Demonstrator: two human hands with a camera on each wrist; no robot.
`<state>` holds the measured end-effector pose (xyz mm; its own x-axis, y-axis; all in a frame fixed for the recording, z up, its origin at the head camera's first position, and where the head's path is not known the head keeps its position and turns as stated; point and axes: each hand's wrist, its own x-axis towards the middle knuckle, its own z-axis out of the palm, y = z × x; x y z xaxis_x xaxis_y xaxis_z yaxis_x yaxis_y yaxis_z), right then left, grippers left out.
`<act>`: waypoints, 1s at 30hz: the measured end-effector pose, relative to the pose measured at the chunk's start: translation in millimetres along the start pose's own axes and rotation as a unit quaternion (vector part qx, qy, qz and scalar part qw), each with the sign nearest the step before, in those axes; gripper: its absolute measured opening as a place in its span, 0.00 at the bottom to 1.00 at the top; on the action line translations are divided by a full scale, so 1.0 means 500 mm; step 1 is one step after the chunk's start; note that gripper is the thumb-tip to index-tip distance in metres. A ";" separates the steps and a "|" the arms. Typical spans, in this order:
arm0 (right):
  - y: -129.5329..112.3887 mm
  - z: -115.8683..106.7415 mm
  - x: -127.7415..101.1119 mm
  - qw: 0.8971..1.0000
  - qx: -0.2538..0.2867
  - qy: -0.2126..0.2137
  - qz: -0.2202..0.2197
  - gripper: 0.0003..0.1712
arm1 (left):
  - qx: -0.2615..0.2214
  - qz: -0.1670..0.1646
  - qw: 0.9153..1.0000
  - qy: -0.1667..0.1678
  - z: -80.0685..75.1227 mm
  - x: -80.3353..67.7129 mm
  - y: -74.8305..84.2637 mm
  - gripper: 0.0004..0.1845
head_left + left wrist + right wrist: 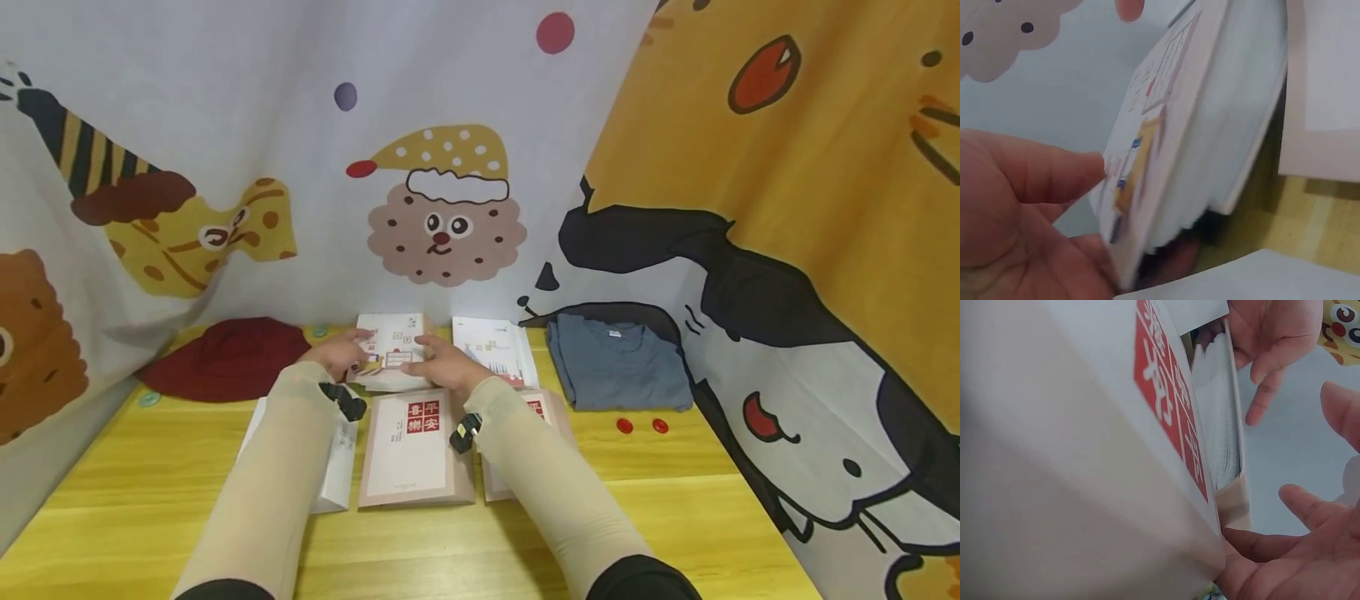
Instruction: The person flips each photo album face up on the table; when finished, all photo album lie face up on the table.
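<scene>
Head view shows two forearms in beige sleeves reaching forward over a yellow wooden table (pixel 675 517). Nearest lies a pinkish booklet with a red four-character block (pixel 414 448), flat between the arms, with a white booklet (pixel 335 467) partly under the left sleeve and another pink one (pixel 540 412) mostly hidden beneath the right sleeve. Beyond these, both hands meet on a white illustrated booklet (pixel 392 348), which sits toward the back of the table. The left hand (pixel 339 353) grips its left edge; in the left wrist view the thumb (pixel 1054 178) presses the printed cover (pixel 1147 144) while the other fingers curl beneath the fanned pages, lifting that side. The right hand (pixel 444 365) rests at the booklet's right edge; the right wrist view shows its fingers (pixel 1310 509) spread and relaxed, holding nothing that can be seen. Just right of it lies another white booklet (pixel 495 343), then a folded blue-grey T-shirt (pixel 617 360) with two red discs (pixel 641 426) in front. A dark red hat (pixel 225 357) sits at the far left, against the cartoon-printed cloth backdrop (pixel 450 208).
</scene>
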<state>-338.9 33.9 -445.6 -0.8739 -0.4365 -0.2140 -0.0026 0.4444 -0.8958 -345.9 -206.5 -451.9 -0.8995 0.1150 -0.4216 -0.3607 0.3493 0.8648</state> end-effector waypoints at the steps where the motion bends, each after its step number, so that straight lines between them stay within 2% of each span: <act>1: 0.000 0.000 0.001 1.000 -0.001 0.002 -0.002 0.49 | -0.005 0.005 1.000 0.005 0.001 -0.001 -0.001 0.41; 10: -0.005 0.007 0.009 0.997 -0.066 0.036 0.008 0.42 | -0.045 0.091 0.995 0.019 0.010 -0.024 -0.002 0.36; 16: -0.003 0.011 0.014 0.994 -0.106 0.035 0.010 0.39 | -0.040 0.142 0.989 0.031 0.009 -0.055 0.016 0.35; 23: -0.017 0.009 0.009 0.991 -0.110 0.076 0.002 0.32 | -0.038 0.161 0.985 0.045 0.023 -0.080 0.042 0.36; 26: -0.031 0.007 0.003 0.991 -0.113 0.071 -0.024 0.30 | -0.033 0.175 0.983 0.046 0.029 -0.086 0.053 0.36; 30: -0.049 0.004 -0.011 0.993 -0.094 0.051 -0.047 0.35 | -0.046 0.180 0.982 0.042 0.038 -0.089 0.064 0.38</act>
<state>-333.1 23.6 -423.4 -0.9100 -0.4062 -0.0838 -0.1691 0.5479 -0.8193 -312.8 -183.0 -410.6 -0.9884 0.1377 -0.0638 -0.0333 0.2136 0.9764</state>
